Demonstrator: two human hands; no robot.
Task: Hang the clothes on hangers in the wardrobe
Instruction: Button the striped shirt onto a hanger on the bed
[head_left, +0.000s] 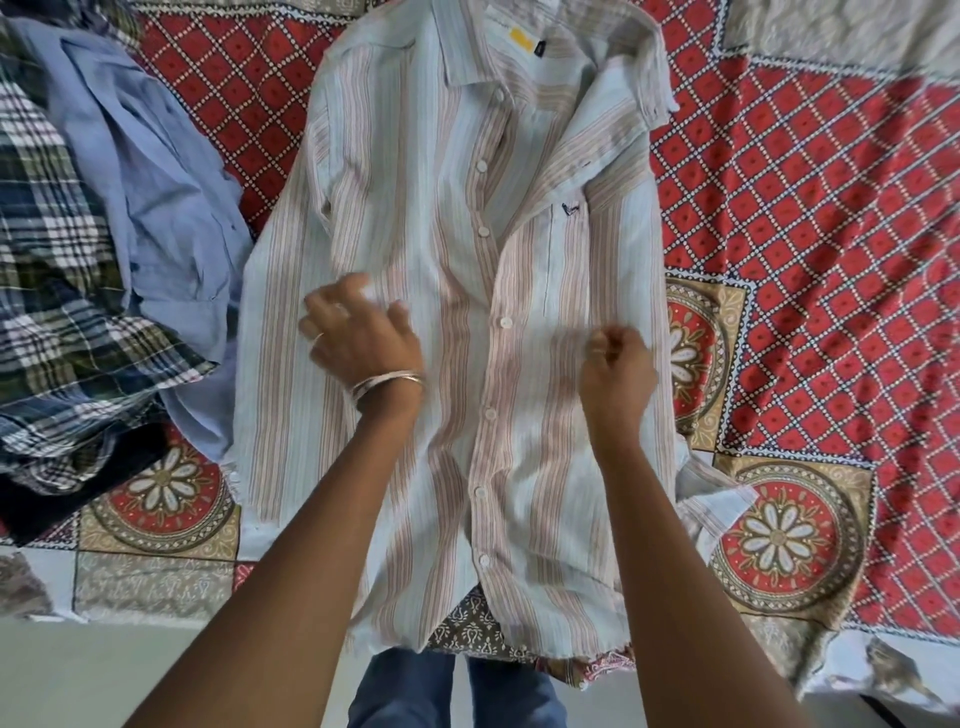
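1. Spreading the striped shirt (457, 291) flat on the patterned bedspread (810, 218) is the step in hand, by my reading; the shirt is lying face up, collar pointing away from the person, hem reaching the near edge of the bed.
2. No hanger is showing anywhere, and no wardrobe, so the next move is calling for a hanger to be fetched and slipped in at the collar.
3. The left hand (358, 332) is hovering or resting on the shirt's left front panel, fingers loosely bent and spread, gripping nothing; a bangle (387, 385) is sitting at the wrist.
4. The right hand (615, 364) is curling over the shirt's right panel, just beside the button strip; it is looking clenched, but whether it is pinching cloth I cannot tell.
5. Left of the shirt, a blue shirt (156, 171) and a checked shirt (47, 270) are waiting in a heap.
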